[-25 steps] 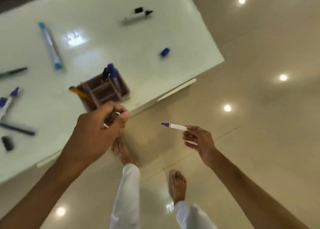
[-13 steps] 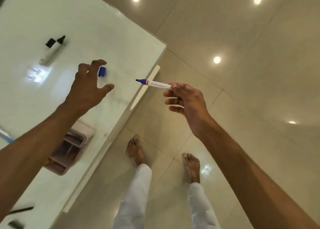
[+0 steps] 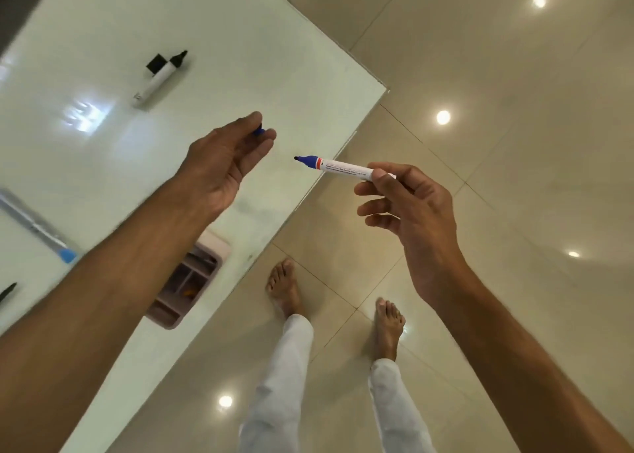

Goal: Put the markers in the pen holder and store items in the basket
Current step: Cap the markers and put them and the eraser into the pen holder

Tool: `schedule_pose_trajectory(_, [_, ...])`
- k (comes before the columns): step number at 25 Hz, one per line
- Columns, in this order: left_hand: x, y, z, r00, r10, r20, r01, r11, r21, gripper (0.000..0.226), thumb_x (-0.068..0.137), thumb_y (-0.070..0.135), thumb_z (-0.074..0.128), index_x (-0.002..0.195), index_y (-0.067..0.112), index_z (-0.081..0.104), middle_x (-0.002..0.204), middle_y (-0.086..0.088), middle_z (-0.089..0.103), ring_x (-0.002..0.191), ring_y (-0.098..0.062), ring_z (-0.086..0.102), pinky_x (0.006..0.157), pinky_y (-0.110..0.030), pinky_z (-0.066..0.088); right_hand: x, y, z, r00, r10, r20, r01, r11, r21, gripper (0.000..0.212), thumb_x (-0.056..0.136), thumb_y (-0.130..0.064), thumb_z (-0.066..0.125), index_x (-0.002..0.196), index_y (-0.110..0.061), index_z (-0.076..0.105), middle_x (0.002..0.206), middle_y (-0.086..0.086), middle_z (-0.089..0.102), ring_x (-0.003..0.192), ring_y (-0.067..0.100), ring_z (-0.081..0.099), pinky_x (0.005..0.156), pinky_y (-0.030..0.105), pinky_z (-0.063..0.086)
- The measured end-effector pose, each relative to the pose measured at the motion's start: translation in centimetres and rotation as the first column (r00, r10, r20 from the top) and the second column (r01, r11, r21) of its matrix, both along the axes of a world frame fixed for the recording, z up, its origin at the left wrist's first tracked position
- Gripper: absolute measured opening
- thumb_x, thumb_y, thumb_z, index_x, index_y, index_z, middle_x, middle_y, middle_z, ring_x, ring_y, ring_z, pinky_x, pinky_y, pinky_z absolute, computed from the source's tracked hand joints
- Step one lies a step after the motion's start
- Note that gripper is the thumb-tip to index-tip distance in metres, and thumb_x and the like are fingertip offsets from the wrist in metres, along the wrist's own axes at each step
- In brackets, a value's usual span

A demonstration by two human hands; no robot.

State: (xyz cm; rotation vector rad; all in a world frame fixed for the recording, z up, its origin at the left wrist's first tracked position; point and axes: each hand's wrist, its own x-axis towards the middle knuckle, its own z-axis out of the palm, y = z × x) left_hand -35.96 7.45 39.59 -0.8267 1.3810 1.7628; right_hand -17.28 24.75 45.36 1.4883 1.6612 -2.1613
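Observation:
My right hand (image 3: 408,219) holds an uncapped blue marker (image 3: 338,167) by its white barrel, tip pointing left, just off the table's edge. My left hand (image 3: 226,164) is raised above the table and pinches a small blue cap (image 3: 258,131) between thumb and fingertips; most of the cap is hidden. The two hands are a short gap apart. The brown pen holder (image 3: 187,288) stands near the table's edge, partly hidden under my left forearm.
On the white table (image 3: 240,57) lie an uncapped black marker (image 3: 161,76) with its black cap (image 3: 155,64) beside it, a long blue-ended marker (image 3: 37,229) at the left, and a black pen (image 3: 7,293) at the left edge. My bare feet stand on the tiled floor.
My left hand reached the blue cap on the table, picked it up and turned toward the marker. My right hand with the marker has come closer to it.

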Motion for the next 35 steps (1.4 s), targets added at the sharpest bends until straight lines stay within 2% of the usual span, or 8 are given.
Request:
schedule_pose_trajectory(3, [1.3,-2.8,3.3,0.999,0.049,0.017,-0.051,0.993,0.103,0.013,0.093,0.011,0.076,0.101,0.002,0.071,0.086,-0.007,0.079,0.091,-0.019,0.081,0.079,-0.025,0.064,-1.6,-3.4,2.3,0.997,0.055,-0.046,-0.053,0.998,0.043,0.022,0.107,-0.02,0.06,0.122,-0.013,0.073,0.1,0.007,0.081,0.079,0.022,0.075,0.077,0.031,0.063])
schedule_pose_trajectory(14, [5.9,-14.1,7.7,0.987,0.1,-0.126,-0.092,0.994,0.067,0.009,0.095,0.005,0.074,0.103,0.003,0.076,0.098,-0.013,0.082,0.095,-0.025,0.081,0.082,-0.028,0.064,-3.2,-12.3,5.6,0.953,0.285,-0.102,-0.268,0.951,0.154,0.022,0.106,-0.019,0.061,0.122,-0.011,0.072,0.096,0.007,0.081,0.076,0.025,0.074,0.073,0.03,0.063])
schedule_pose_trajectory(18, [7.7,-18.1,9.0,0.987,-0.041,-0.155,0.049,0.998,0.045,0.017,0.094,0.017,0.074,0.107,0.007,0.078,0.1,-0.01,0.083,0.095,-0.022,0.081,0.082,-0.026,0.064,-2.8,-15.2,6.3,0.909,0.409,-0.076,-0.392,0.904,0.169,0.02,0.107,-0.02,0.06,0.12,-0.012,0.072,0.094,0.005,0.081,0.077,0.028,0.075,0.075,0.033,0.065])
schedule_pose_trajectory(20, [8.4,-19.6,9.7,0.953,-0.23,-0.198,0.219,0.973,-0.077,0.026,0.099,0.035,0.067,0.101,0.01,0.075,0.079,-0.001,0.078,0.072,-0.017,0.077,0.067,-0.024,0.062,-2.9,-16.3,7.1,0.823,0.566,-0.046,-0.546,0.81,0.214,0.019,0.108,-0.022,0.058,0.116,-0.014,0.073,0.085,0.004,0.078,0.073,0.03,0.072,0.07,0.034,0.063])
schedule_pose_trajectory(23, [10.4,-21.8,10.7,0.929,-0.318,-0.19,0.255,0.921,-0.295,0.04,0.112,0.043,0.046,0.085,0.015,0.056,0.046,0.015,0.046,0.038,-0.004,0.044,0.042,-0.017,0.037,-2.8,-18.8,7.8,0.537,0.84,0.081,-0.801,0.477,0.361,0.023,0.109,-0.031,0.054,0.108,-0.017,0.072,0.067,0.001,0.061,0.056,0.023,0.057,0.053,0.034,0.048])
schedule_pose_trajectory(28, [16.6,-25.1,11.5,0.995,-0.068,-0.079,0.049,0.974,-0.221,0.04,0.113,0.036,0.044,0.081,0.014,0.051,0.052,0.006,0.03,0.041,-0.008,0.023,0.046,-0.023,0.018,-0.2,-23.2,8.2,0.256,0.953,0.164,-0.883,0.161,0.442,0.032,0.111,-0.034,0.05,0.098,-0.009,0.066,0.064,0.0,0.058,0.048,0.01,0.044,0.047,0.021,0.035])
schedule_pose_trajectory(32, [16.1,-25.2,11.7,0.99,0.025,-0.138,-0.054,0.976,-0.211,0.039,0.113,0.033,0.044,0.079,0.014,0.051,0.058,-0.001,0.025,0.041,-0.01,0.021,0.046,-0.025,0.017,-1.0,-23.0,7.9,0.223,0.965,0.138,-0.877,0.137,0.46,0.034,0.111,-0.037,0.049,0.101,-0.01,0.067,0.069,0.004,0.063,0.05,0.011,0.048,0.048,0.023,0.041])
schedule_pose_trajectory(35, [15.6,-24.1,11.9,0.975,-0.075,-0.21,0.028,0.976,-0.218,0.041,0.114,0.042,0.039,0.088,0.015,0.055,0.06,0.0,0.033,0.044,-0.011,0.028,0.046,-0.026,0.025,-2.6,-22.4,8.2,-0.026,0.983,0.179,-0.899,-0.102,0.426,0.032,0.105,-0.043,0.059,0.091,-0.014,0.065,0.076,-0.001,0.058,0.06,0.009,0.046,0.052,0.017,0.034])
